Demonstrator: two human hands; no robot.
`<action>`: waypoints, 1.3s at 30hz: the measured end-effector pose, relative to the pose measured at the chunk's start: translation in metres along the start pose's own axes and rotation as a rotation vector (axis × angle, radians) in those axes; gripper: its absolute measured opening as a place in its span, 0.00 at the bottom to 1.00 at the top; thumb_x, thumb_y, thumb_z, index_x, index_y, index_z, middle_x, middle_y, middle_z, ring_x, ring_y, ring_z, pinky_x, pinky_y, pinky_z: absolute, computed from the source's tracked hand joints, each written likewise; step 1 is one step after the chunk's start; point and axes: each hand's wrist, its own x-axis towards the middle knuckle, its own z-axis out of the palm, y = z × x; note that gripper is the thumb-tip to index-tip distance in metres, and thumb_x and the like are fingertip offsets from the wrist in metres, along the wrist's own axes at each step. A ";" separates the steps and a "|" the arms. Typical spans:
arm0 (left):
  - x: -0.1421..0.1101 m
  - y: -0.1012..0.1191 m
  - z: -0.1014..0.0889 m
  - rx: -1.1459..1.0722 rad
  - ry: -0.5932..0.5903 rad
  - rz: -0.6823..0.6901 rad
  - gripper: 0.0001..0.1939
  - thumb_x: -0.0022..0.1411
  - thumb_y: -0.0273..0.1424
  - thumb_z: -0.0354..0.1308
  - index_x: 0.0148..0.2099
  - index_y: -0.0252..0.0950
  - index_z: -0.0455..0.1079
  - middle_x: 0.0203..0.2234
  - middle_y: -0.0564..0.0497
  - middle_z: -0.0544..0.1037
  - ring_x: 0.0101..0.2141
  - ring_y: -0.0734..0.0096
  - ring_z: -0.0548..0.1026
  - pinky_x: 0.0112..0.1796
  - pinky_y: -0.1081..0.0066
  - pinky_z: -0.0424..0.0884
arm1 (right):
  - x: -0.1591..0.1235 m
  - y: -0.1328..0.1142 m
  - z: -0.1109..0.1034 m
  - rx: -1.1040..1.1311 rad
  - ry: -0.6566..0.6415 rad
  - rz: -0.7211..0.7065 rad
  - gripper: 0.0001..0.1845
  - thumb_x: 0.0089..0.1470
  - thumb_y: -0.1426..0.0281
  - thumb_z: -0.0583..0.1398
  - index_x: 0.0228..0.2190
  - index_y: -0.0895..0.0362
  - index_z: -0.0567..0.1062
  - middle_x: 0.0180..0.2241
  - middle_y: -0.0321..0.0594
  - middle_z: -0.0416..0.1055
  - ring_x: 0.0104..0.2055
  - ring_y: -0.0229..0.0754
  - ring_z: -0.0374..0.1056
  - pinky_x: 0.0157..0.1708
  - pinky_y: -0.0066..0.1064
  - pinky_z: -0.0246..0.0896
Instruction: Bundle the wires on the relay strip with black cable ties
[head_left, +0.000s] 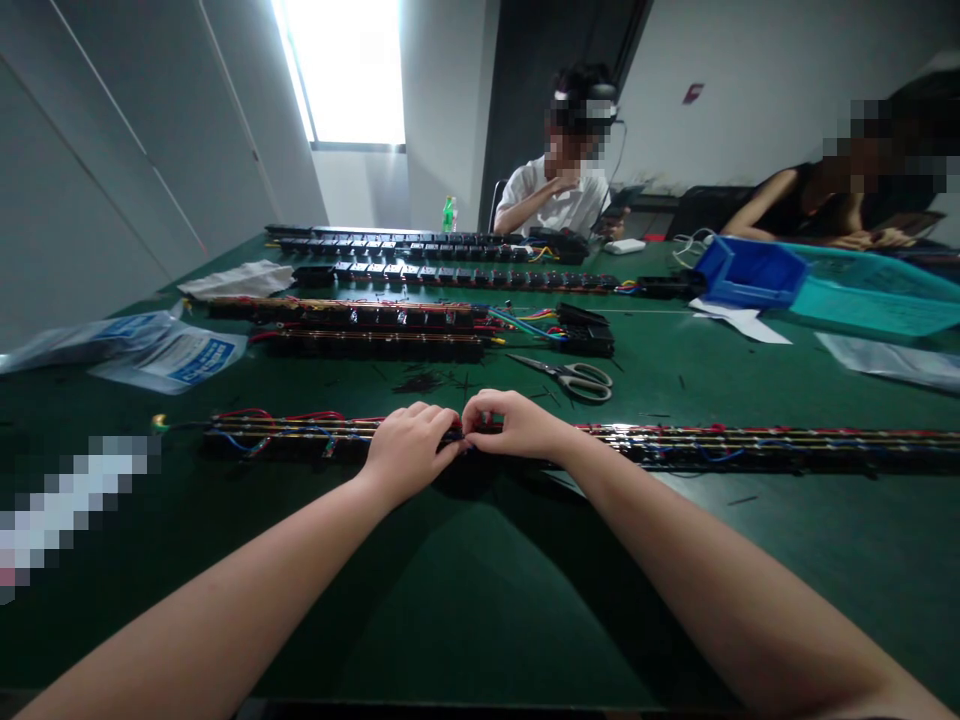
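A long black bar carrying red and blue wires and brass-coloured rods lies across the table in front of me. My left hand is wrapped over the bar left of its middle, thumb on the near side and fingers over the top. Close beside it, my right hand pinches at the bar with thumb and forefinger; whatever is between those fingertips is too small to make out. Just beyond my hands lie scissors with grey handles and a scatter of thin black offcuts.
More wired black bars lie farther back on the green table. Plastic bags lie at left. A blue bin and a turquoise bin stand at right. Two people sit across the table; a green bottle stands near the back edge.
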 end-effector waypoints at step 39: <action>-0.001 0.001 -0.002 -0.098 -0.024 -0.011 0.11 0.67 0.40 0.52 0.45 0.41 0.69 0.41 0.50 0.79 0.43 0.60 0.75 0.40 0.61 0.68 | 0.000 0.001 -0.001 0.041 -0.008 0.013 0.03 0.52 0.71 0.64 0.32 0.56 0.77 0.33 0.36 0.75 0.37 0.37 0.69 0.40 0.30 0.64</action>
